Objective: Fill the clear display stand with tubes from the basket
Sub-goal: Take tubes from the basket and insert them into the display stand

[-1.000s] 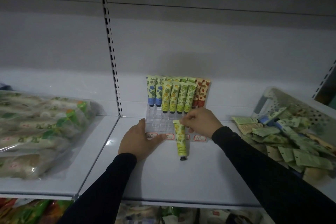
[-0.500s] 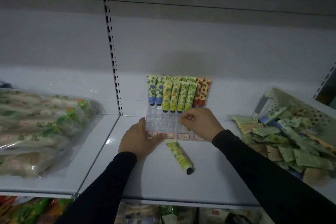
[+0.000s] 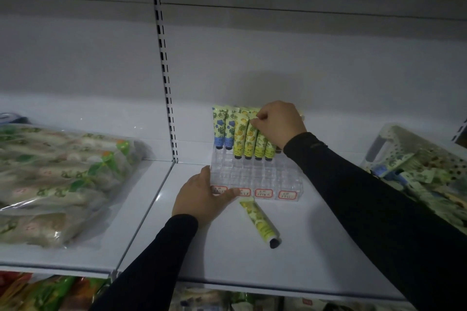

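Tubes [image 3: 249,135] stand in the far rows of the stand [image 3: 255,177] on the shelf [image 3: 303,255]; the left hand [image 3: 202,197] lies flat to steady it, while the right hand [image 3: 279,122] pinches one tube's top, maybe to straighten it.

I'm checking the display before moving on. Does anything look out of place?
Yes: one yellow-green tube lies flat on the shelf in front of the clear display stand, cap toward the shelf's front edge, while the others stand upright in it.

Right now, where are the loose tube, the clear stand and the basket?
loose tube [image 3: 259,220], head view, mid-body.
clear stand [image 3: 255,174], head view, empty front slots.
basket [image 3: 401,137], head view, left rim.
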{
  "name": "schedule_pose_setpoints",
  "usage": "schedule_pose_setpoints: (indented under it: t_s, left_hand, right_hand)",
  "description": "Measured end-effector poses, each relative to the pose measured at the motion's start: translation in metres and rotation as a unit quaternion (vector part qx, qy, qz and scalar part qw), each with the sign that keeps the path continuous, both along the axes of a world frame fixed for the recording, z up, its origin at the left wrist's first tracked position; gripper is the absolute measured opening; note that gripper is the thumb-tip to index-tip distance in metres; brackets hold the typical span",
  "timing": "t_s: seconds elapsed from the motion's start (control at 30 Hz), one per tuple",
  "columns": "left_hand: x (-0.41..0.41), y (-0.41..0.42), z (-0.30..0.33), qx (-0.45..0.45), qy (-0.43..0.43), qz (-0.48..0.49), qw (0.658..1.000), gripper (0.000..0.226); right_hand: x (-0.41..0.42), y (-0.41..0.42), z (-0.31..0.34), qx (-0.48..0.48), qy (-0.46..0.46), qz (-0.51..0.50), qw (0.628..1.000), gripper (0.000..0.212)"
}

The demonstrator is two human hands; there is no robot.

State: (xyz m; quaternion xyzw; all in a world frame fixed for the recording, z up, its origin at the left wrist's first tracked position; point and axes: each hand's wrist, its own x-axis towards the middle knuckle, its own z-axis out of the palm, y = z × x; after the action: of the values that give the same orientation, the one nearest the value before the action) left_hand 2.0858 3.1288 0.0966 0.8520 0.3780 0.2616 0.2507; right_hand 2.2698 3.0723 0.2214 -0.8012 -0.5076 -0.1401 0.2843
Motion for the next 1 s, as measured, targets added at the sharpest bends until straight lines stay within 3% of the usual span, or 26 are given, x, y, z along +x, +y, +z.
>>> schedule_pose_setpoints:
  t_s: [0.57,0.77,1.0]
  left_hand:
    - [0.002,0.002,-0.002,-0.002,-0.005,-0.001,1.000,0.076]
    - [0.001,0.002,-0.003,0.006,-0.002,-0.004,1.000,0.074]
    - [0.001,0.003,-0.004,0.004,0.002,-0.003,1.000,0.074]
  right_hand:
    - [0.003,0.002,0.009,-0.025,0.051,-0.010,0.998,0.018]
    - [-0.002,0.002,0.007,-0.027,0.024,-0.018,0.999,0.019]
    - [-0.004,-0.012,-0.001,0.057,0.052,-0.003,0.997,0.024]
